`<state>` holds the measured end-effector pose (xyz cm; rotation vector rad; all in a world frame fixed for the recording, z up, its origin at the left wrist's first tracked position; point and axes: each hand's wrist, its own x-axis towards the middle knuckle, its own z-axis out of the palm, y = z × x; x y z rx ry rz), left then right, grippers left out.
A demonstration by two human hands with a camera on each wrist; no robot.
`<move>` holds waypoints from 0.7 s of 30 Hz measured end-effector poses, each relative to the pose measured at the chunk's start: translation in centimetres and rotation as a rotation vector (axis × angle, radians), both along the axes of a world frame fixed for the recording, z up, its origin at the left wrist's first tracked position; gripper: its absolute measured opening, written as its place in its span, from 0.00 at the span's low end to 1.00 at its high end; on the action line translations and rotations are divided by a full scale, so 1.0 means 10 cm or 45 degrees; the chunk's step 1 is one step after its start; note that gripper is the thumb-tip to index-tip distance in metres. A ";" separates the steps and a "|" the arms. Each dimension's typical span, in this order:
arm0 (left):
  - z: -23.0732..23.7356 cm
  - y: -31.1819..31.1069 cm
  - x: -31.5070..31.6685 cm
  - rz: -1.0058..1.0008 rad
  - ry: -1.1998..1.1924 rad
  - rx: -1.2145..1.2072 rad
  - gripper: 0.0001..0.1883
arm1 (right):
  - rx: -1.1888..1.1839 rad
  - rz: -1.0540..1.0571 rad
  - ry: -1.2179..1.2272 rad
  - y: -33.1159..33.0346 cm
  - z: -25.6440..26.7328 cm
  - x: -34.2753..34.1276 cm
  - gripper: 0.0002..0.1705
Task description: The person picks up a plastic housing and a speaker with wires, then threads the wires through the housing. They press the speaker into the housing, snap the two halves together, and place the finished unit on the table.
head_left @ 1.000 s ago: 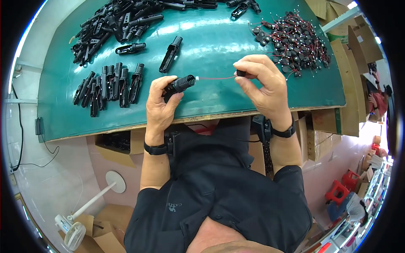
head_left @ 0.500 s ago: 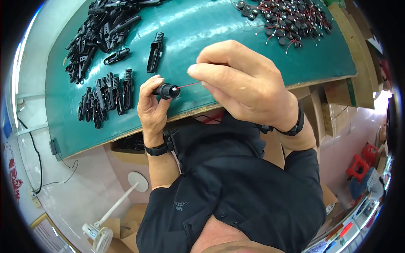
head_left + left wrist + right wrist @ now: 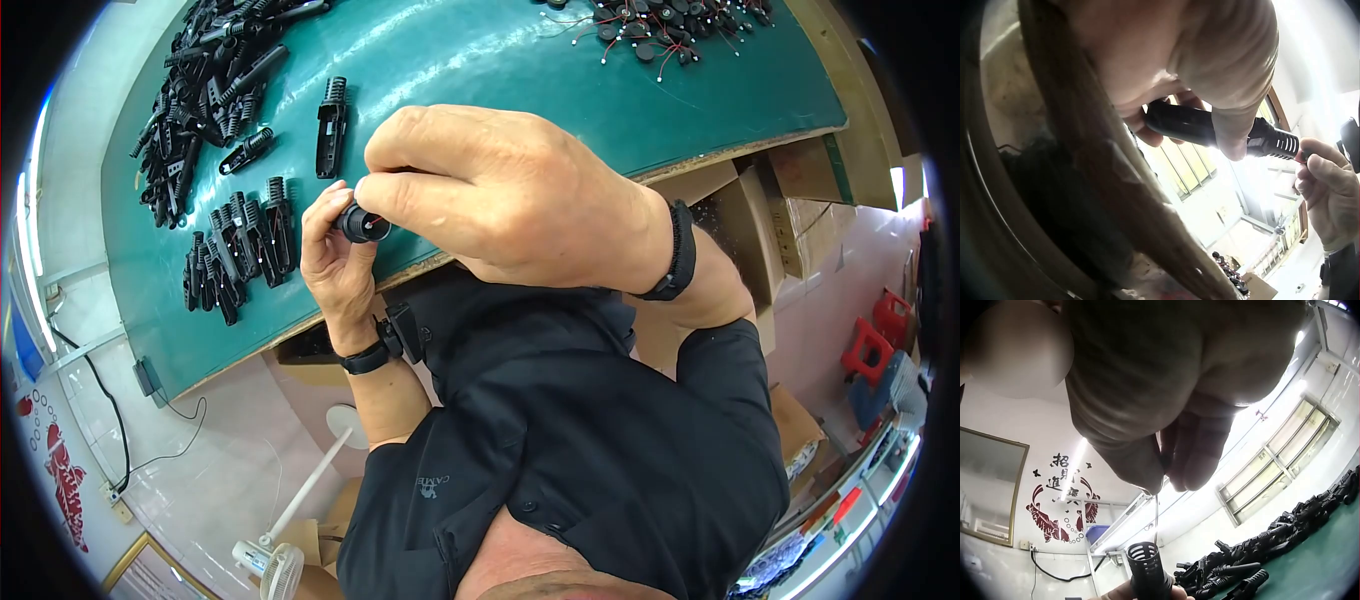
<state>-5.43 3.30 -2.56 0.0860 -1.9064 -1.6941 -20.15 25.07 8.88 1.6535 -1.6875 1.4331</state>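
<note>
In the head view my left hand (image 3: 338,270) grips a black plastic handle-shaped housing (image 3: 358,225), its round mouth turned toward my right hand. The left wrist view shows the thumb and fingers around the housing (image 3: 1182,122), whose slotted collar (image 3: 1282,145) points at the other hand. My right hand (image 3: 515,195) is just beyond the mouth, thumb and fingertips together. Between them is a small dark round part (image 3: 1307,152), mostly hidden by the fingers. A thin wire (image 3: 1157,522) runs from those fingertips down into the open mouth of the housing.
On the green table (image 3: 430,75) lie a heap of black housings (image 3: 190,110), a row of several more (image 3: 240,245) and one single housing (image 3: 331,125). A pile of round parts with red wires (image 3: 670,25) is at the far right. Cardboard boxes (image 3: 790,235) stand below the table edge.
My right hand has brought the round part from well right of the housing close to its mouth. The wire's white connector has gone into the mouth. The head view has shifted and turned.
</note>
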 end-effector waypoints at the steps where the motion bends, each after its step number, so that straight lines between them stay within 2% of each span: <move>1: 0.00 0.01 0.00 -0.002 -0.004 0.000 0.26 | 0.012 -0.004 -0.006 -0.01 -0.01 0.00 0.14; 21: -0.02 0.00 0.00 -0.001 -0.004 -0.003 0.27 | 0.024 -0.030 -0.005 -0.04 -0.06 0.01 0.12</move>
